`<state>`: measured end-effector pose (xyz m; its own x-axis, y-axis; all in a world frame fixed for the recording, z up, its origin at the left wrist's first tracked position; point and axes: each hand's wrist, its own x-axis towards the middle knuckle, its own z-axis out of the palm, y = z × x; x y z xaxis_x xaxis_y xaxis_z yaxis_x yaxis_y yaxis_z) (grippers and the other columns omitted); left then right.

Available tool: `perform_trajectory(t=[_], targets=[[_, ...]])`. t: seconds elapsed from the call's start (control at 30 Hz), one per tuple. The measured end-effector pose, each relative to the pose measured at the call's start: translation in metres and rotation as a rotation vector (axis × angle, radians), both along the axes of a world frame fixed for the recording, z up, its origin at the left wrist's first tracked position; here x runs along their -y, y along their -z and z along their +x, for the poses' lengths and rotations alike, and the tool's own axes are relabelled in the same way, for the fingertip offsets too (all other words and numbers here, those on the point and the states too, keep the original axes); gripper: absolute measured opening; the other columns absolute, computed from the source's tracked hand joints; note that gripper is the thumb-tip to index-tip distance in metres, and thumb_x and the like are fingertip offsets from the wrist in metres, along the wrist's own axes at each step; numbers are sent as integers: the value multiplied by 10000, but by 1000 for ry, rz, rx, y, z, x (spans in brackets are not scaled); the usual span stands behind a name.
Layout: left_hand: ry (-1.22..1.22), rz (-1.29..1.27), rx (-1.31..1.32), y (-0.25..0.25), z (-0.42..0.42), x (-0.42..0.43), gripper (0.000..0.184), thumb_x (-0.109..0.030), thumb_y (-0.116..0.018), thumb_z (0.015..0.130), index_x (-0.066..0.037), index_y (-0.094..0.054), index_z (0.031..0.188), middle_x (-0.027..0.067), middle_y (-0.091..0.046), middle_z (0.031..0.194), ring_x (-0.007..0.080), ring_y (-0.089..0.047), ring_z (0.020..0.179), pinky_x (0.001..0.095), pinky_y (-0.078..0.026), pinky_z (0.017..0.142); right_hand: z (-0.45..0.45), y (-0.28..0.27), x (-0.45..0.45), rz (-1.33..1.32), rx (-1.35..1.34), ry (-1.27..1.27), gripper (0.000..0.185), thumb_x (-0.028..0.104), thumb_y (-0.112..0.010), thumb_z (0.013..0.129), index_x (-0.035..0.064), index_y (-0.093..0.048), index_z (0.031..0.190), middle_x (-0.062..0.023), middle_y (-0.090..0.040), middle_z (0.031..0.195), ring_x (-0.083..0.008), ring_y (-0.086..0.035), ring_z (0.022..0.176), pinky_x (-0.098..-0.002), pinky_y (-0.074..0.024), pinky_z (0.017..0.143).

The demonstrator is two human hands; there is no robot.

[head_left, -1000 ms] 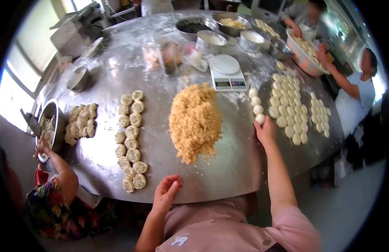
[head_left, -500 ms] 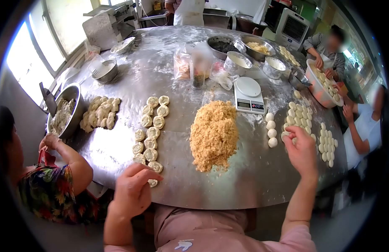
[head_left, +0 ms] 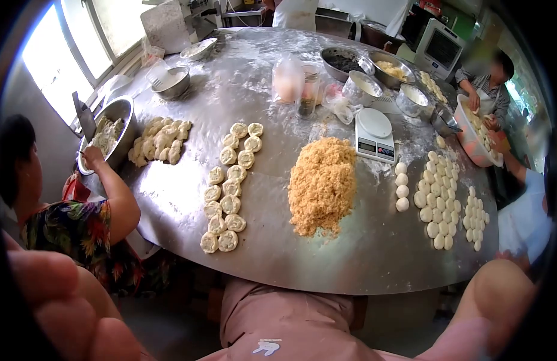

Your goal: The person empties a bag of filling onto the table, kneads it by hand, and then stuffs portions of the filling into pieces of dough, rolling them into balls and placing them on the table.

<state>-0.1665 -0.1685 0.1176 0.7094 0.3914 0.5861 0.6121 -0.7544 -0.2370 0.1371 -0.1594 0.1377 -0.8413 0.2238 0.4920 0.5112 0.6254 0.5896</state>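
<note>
My left hand (head_left: 68, 313) is raised very close to the camera at the lower left, large and blurred. Its fingers are curled side by side, and anything they hold is hidden. My right arm (head_left: 495, 301) bends upward at the lower right, with the hand out of view. On the metal table in front of me lies a heap of golden crumbly filling (head_left: 322, 186). Left of it run two rows of coiled dough pieces (head_left: 231, 204). To the right are a short line of smooth dough balls (head_left: 402, 190) and a larger group of flattened dough rounds (head_left: 435, 201).
A kitchen scale (head_left: 375, 135) stands behind the filling. At the left, a person (head_left: 68, 216) reaches into a metal dough bowl (head_left: 125, 129) beside a dough pile (head_left: 160, 141). At the right, people work around a plastic tub (head_left: 471, 141). Bowls (head_left: 344, 63) stand farther back.
Both hands have left the table edge and come up toward the camera; the right one has gone out of view. The view has shifted slightly. The person at the left now reaches into the bowl.
</note>
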Motion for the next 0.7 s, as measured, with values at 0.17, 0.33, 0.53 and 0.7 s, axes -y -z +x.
perform_trajectory(t=[0.17, 0.33, 0.53, 0.7], targets=[[23, 29, 11, 0, 7, 9, 119, -179, -654, 584, -96, -621, 662, 36, -574, 679, 196, -603, 644, 317, -436, 559, -7, 1, 6, -17, 29, -5, 142, 64, -673, 745, 35, -593, 859, -59, -540, 697, -218, -462, 538, -340, -362, 511], [24, 36, 31, 2, 10, 16, 121, -183, -653, 589, -88, -617, 656, 39, -573, 671, 201, -602, 635, 317, -439, 559, -10, -1, 8, -34, 46, -17, 152, 55, -677, 735, 35, -597, 863, -63, -547, 705, -223, -478, 552, -342, -376, 517], [18, 40, 44, 1, 8, 10, 127, -187, -652, 596, -78, -613, 648, 43, -572, 662, 208, -602, 623, 317, -442, 558, -11, 0, 10, -44, 47, 4, 165, 44, -681, 723, 36, -602, 868, -67, -555, 715, -230, -497, 570, -345, -393, 524], [-4, 25, 62, 2, 6, 4, 134, -191, -651, 602, -70, -609, 642, 46, -571, 655, 214, -601, 614, 317, -445, 558, -11, -3, 8, -75, 37, 3, 177, 35, -685, 714, 37, -606, 872, -71, -562, 722, -236, -513, 584, -347, -407, 531]])
